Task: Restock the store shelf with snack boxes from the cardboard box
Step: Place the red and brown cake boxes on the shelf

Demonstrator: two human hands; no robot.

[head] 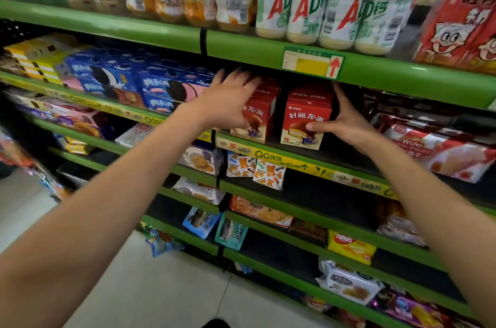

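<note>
Item: right snack box point(306, 115), upright on shelf point(338, 152), immediately left of my right hand point(346, 123); fingers flat against its side, not clasping. Left hand point(228, 102) spread open on neighbouring snack box point(259, 117).

Left hand point(228, 98) and right hand point(346, 119) touch red boxes point(306, 115).

Small grocery shop, aisle w/ tiered green shelving point(107, 24), price tag point(312, 63) on shelf edge, yellow promo strip point(281, 160), drink bottles point(303, 5) up top, blue cookie boxes point(112, 75), red snack boxes point(306, 113), wafer packs point(434, 150), pale tiled floor point(161, 287)
</note>
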